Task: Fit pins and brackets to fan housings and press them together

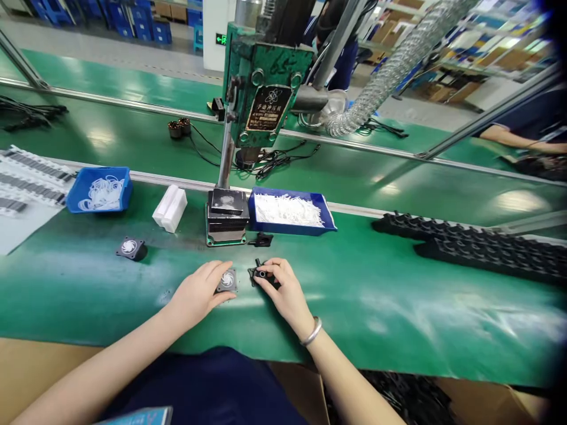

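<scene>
shiny grn bench (pixel 354 307), grey flr (pixel 110 53) behind, lit exit sign (pixel 221 39) on wht pillar (pixel 212 59)

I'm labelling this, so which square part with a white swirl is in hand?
The square part between finger and thumb of the left hand; the other part sits untouched farther left on the table.
</scene>
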A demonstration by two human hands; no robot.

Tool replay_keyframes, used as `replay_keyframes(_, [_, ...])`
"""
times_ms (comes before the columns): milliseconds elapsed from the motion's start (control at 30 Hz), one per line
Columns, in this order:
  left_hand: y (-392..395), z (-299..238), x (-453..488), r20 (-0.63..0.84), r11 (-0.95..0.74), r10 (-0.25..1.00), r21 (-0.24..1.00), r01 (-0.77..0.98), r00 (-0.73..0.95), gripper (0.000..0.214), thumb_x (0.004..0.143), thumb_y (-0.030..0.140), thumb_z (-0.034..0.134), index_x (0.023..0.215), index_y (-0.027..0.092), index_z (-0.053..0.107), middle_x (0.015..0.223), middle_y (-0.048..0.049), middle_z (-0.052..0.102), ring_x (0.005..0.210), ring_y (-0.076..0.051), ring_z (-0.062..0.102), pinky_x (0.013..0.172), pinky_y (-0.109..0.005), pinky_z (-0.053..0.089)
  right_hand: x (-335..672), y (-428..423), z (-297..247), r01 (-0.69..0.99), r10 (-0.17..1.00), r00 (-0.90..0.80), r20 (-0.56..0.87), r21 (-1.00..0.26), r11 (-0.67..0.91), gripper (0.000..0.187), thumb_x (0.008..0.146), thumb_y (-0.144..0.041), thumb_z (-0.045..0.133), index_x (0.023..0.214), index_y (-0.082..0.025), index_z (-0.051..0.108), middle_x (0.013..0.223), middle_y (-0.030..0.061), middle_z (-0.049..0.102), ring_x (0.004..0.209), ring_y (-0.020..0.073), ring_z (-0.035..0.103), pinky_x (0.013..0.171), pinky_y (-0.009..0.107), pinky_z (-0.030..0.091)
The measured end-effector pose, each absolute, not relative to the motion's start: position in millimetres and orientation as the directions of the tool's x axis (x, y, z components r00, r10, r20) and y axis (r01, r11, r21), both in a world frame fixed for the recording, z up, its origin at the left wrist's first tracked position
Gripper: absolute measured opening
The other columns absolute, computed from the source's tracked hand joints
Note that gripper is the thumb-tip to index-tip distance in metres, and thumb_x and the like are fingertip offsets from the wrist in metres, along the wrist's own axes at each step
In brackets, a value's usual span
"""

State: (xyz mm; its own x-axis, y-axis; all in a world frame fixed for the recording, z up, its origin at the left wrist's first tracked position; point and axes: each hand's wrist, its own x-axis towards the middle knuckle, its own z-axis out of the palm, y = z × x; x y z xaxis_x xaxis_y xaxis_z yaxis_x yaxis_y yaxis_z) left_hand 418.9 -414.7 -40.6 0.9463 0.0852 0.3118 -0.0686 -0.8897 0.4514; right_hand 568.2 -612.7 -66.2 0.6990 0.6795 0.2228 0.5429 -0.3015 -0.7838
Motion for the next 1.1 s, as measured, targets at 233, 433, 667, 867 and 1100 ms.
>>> replay_keyframes(233, [-410.9, -46.5, 423.2, 0.236, -0.621, 0.135, 0.777, -0.103, 0.962, 0.049, 0.091, 0.034, 0.067, 0.135, 0.025, 0.046, 0.128, -0.0101, 0.061, 0.121, -0.024, 0.059, 0.1, -0.041, 0.055, 580.7, -608.8, -48.4, 0.553, 0.732, 0.646, 0.217, -0.794, -0.253, 0.012, 0.087, -0.031, 0.07, 0.094, -0.022, 0.068, 0.104, 0.0082, 0.06, 0.097, 0.0211, 0.061, 0.081, 0.036, 0.055])
replay_keyframes(433, [-414.1, -50.3, 428.6, 0.204, -0.502, 0.196, 0.861, -0.08, 0.959, 0.052, 0.087, 0.029, 0.071, 0.133, 0.026, 0.047, 0.122, -0.0072, 0.065, 0.112, -0.022, 0.065, 0.098, -0.039, 0.056, 571.6, -588.8, -5.3, 0.642, 0.769, 0.534, 0.351, -0.76, -0.099, 0.014, 0.086, -0.029, 0.073, 0.094, -0.025, 0.063, 0.11, 0.0071, 0.064, 0.112, 0.0241, 0.059, 0.097, 0.046, 0.05])
replay_keyframes(667, [-413.2, -54.1, 427.5, 0.204, -0.493, 0.219, 0.867, -0.072, 0.954, 0.053, 0.087, 0.03, 0.07, 0.134, 0.027, 0.047, 0.127, -0.0081, 0.064, 0.111, -0.023, 0.067, 0.095, -0.037, 0.059, 559.4, -569.0, -7.2, 0.696, 0.836, 0.355, 0.419, -0.715, 0.063, 0.017, 0.087, -0.024, 0.071, 0.099, -0.022, 0.059, 0.106, 0.0071, 0.065, 0.114, 0.0219, 0.059, 0.095, 0.041, 0.053])
replay_keyframes(867, [-412.7, -54.6, 428.7, 0.193, -0.493, 0.216, 0.868, -0.064, 0.957, 0.054, 0.086, 0.03, 0.071, 0.134, 0.025, 0.047, 0.127, -0.0095, 0.064, 0.112, -0.024, 0.067, 0.098, -0.04, 0.057, 562.8, -566.4, -11.7, 0.7, 0.863, 0.334, 0.379, -0.713, 0.042, 0.017, 0.089, -0.027, 0.069, 0.101, -0.023, 0.058, 0.103, 0.0071, 0.065, 0.114, 0.0227, 0.059, 0.096, 0.042, 0.052])
replay_keyframes(1100, [-413.5, -54.1, 428.7, 0.201, -0.461, 0.229, 0.884, -0.076, 0.952, 0.053, 0.085, 0.03, 0.071, 0.133, 0.025, 0.048, 0.125, -0.0091, 0.064, 0.112, -0.023, 0.066, 0.095, -0.038, 0.059, 563.2, -565.4, -15.1, 0.649, 0.883, 0.324, 0.339, -0.759, 0.053, 0.014, 0.09, -0.029, 0.067, 0.1, -0.023, 0.059, 0.101, 0.0063, 0.066, 0.11, 0.0211, 0.061, 0.094, 0.04, 0.053])
